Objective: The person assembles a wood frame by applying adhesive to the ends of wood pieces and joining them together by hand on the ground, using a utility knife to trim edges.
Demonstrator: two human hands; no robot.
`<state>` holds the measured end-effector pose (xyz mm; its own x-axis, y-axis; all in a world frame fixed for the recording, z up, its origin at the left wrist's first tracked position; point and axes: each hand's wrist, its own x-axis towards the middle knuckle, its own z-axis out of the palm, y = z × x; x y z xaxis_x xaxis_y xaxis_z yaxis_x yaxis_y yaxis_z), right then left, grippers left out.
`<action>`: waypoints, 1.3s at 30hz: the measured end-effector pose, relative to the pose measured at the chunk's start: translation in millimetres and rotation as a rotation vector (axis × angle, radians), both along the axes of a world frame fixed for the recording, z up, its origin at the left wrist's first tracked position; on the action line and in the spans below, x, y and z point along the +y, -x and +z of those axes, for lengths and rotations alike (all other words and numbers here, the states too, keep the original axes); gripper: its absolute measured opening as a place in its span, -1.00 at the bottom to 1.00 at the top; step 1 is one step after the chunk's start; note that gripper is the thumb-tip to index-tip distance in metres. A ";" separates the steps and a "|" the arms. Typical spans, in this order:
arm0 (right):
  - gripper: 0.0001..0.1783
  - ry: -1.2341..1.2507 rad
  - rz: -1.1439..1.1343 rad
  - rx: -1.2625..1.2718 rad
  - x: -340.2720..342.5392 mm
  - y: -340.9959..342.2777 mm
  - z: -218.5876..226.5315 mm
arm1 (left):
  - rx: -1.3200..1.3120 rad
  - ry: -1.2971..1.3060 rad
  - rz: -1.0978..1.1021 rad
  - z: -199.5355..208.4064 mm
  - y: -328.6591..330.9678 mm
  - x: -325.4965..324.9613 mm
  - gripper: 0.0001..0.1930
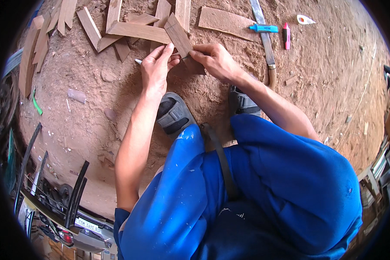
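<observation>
My left hand (155, 69) and my right hand (216, 62) meet at a short brown wood piece (178, 35) with an angled end. My left thumb and fingers pinch close to its lower left edge. Opposite, the closed fingers of my right hand grip its lower right corner. A thin dark tip shows between the hands, too small to name. The white end of a slim, pen-like stick (138, 61) pokes out behind my left hand; I cannot tell whether that hand holds it. Below the piece is another darker wood piece (194, 66), partly hidden.
Joined wood strips (138, 31) lie just beyond my hands, with more strips (30, 56) at far left. On the right are a wood board (225, 22), a long-bladed saw or knife (266, 47), a blue marker (264, 28), a pink marker (286, 36) and a white dispenser (305, 19).
</observation>
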<state>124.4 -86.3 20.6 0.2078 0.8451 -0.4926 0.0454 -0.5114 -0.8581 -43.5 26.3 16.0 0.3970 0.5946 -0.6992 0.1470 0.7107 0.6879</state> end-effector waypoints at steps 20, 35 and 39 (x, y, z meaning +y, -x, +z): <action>-0.60 -0.024 0.112 -0.050 -2.4 -9.6 9.7 | -0.101 0.110 0.127 -2.8 0.5 -1.8 -0.71; -0.59 0.057 0.045 0.082 -33.8 -4.7 20.1 | -0.136 0.127 0.190 -4.0 0.9 -3.6 -0.80; -0.64 -0.001 0.003 0.010 -27.7 -3.7 19.1 | -0.127 0.119 0.160 -6.0 1.8 -3.3 -0.79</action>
<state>128.1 -114.0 39.7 0.2001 0.8461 -0.4940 0.0384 -0.5106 -0.8590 -45.3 23.0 10.0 0.3933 0.5736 -0.7185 -0.0566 0.7951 0.6038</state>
